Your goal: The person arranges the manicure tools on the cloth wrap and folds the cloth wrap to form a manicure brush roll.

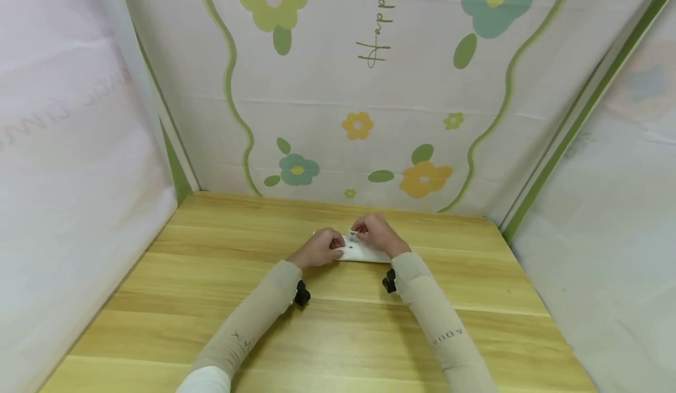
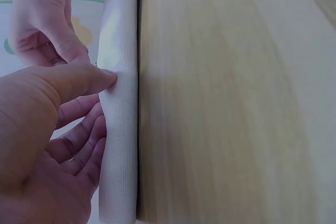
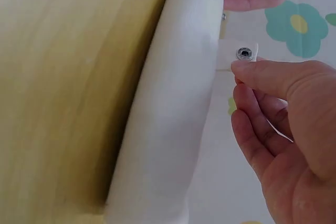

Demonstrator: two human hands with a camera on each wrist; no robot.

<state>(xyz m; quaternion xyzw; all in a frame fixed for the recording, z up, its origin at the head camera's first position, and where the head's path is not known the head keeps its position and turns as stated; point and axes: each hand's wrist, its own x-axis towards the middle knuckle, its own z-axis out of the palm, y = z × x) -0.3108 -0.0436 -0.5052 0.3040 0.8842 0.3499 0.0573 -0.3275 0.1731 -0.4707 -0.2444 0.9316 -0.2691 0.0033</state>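
Note:
A white cloth item (image 1: 365, 254), with a rounded, padded-looking front edge in both wrist views, lies on the table. My left hand (image 1: 320, 247) grips its left part; in the left wrist view the thumb (image 2: 102, 79) presses on the cloth (image 2: 118, 150) with the other fingers behind. My right hand (image 1: 378, 233) pinches a small white tab (image 3: 227, 53) that sticks out behind the cloth. A round metal snap fastener (image 3: 244, 53) is set near the tab's end. Another small metal stud (image 3: 224, 17) shows at the cloth's far edge. The whole shape of the item is partly hidden by my hands.
The wooden table (image 1: 338, 334) reaches a flowered cloth wall (image 1: 317, 88) just behind my hands. Pale cloth walls stand at left (image 1: 79, 176) and right (image 1: 607, 234). Black wrist devices (image 1: 302, 294) hang below both forearms.

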